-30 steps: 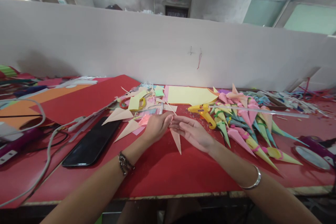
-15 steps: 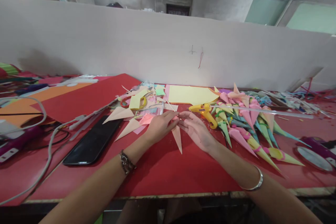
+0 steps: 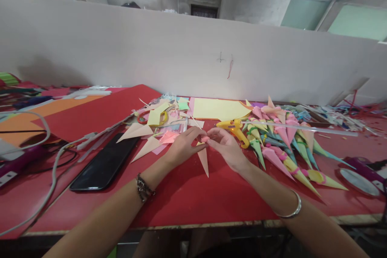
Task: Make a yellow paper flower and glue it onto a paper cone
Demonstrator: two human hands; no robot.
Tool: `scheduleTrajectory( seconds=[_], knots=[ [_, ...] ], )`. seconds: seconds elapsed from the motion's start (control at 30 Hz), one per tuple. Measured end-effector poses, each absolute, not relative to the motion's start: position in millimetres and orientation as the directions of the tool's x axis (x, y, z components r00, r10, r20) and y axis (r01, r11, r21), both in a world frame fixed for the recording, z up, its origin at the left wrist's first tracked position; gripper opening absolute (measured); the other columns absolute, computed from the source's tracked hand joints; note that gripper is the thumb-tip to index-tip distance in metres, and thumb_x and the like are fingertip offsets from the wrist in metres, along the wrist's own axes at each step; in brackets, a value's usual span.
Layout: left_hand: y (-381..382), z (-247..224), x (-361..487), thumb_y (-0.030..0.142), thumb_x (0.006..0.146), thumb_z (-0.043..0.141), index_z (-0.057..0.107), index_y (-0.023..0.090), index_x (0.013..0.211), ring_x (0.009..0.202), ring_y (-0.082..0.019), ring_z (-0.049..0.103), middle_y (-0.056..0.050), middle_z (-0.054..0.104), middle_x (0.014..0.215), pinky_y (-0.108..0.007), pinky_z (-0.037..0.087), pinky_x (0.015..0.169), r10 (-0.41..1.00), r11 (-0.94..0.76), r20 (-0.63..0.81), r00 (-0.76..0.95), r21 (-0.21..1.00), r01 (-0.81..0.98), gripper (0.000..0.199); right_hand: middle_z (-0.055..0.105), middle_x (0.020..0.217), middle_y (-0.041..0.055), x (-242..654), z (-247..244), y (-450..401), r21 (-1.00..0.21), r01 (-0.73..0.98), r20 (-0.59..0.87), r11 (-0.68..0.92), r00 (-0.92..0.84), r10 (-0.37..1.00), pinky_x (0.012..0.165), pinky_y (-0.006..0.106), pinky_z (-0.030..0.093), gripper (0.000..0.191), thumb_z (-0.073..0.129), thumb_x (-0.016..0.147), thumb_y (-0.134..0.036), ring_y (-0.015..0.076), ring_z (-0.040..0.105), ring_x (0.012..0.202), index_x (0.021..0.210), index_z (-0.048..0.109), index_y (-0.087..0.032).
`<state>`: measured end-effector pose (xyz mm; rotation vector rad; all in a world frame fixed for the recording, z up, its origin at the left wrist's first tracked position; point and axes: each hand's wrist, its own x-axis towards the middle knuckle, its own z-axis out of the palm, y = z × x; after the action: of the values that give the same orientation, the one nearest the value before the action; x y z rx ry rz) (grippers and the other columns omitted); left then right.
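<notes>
Between my fingertips is a small coral-pink piece, pinched from both sides. My left hand holds its left side with curled fingers, and my right hand grips the right side. Just below them a peach paper cone lies on the red table, its tip toward me and its upper end partly under my fingers. Two more peach cones are left of my left hand, beside a bright coral sheet. A yellow glue gun lies beyond my right hand.
A black phone and white cables lie left. Several decorated paper cones are heaped right, near a round white-topped object. Yellow sheets and scissors lie behind my hands; a pale partition stands beyond.
My hands have shifted slightly, with the fingertips curled closer, and the coral-pink piece now shows more clearly between them. The view has moved a little.
</notes>
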<state>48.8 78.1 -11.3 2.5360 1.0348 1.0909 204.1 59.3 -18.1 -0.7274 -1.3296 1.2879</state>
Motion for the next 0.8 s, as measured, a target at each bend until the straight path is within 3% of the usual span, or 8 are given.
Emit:
scheduleTrajectory(
  seconds=[0.23,0.37,0.5,0.8],
  knots=[
    [76,-8,50,0.03,0.08,0.049,0.054,0.018,0.082,0.069,-0.011,0.053,-0.001,0.059,0.077,-0.022,0.043,0.062,0.672,-0.738,0.575,0.466,0.472,0.483,0.013,0.057,0.085,0.0,205,-16,59,-0.939,-0.216,0.312,0.268,-0.205,0.928,0.076,0.026,0.041,0.016,0.06,0.07,-0.025,0.0129,0.053,0.082,0.085,0.055,-0.022],
    [72,-2,53,0.034,0.078,0.05,0.055,0.018,0.082,0.067,-0.012,0.055,-0.001,0.059,0.074,-0.023,0.045,0.061,0.776,-0.627,0.493,0.394,0.67,0.396,0.018,0.056,0.087,0.0004,204,-17,58,-0.924,-0.152,0.376,0.352,-0.186,0.908,0.077,0.028,0.043,0.018,0.059,0.07,-0.025,0.014,0.054,0.083,0.087,0.054,-0.023],
    [70,2,54,0.035,0.076,0.052,0.054,0.016,0.075,0.061,-0.011,0.054,0.001,0.057,0.067,-0.022,0.044,0.057,0.834,-0.478,0.345,0.431,0.841,0.252,0.019,0.057,0.087,0.0024,205,-15,54,-0.846,0.059,0.511,0.53,-0.197,0.837,0.076,0.03,0.044,0.017,0.056,0.074,-0.023,0.0155,0.054,0.082,0.09,0.055,-0.023],
    [71,-3,55,0.035,0.073,0.056,0.047,0.017,0.07,0.056,-0.008,0.045,0.004,0.047,0.062,-0.02,0.036,0.052,0.84,-0.454,0.331,0.43,0.862,0.225,0.021,0.055,0.082,0.0031,207,-11,50,-0.688,0.266,0.617,0.675,-0.276,0.737,0.07,0.029,0.042,0.01,0.051,0.077,-0.018,0.0163,0.052,0.076,0.085,0.057,-0.022]
  ],
)
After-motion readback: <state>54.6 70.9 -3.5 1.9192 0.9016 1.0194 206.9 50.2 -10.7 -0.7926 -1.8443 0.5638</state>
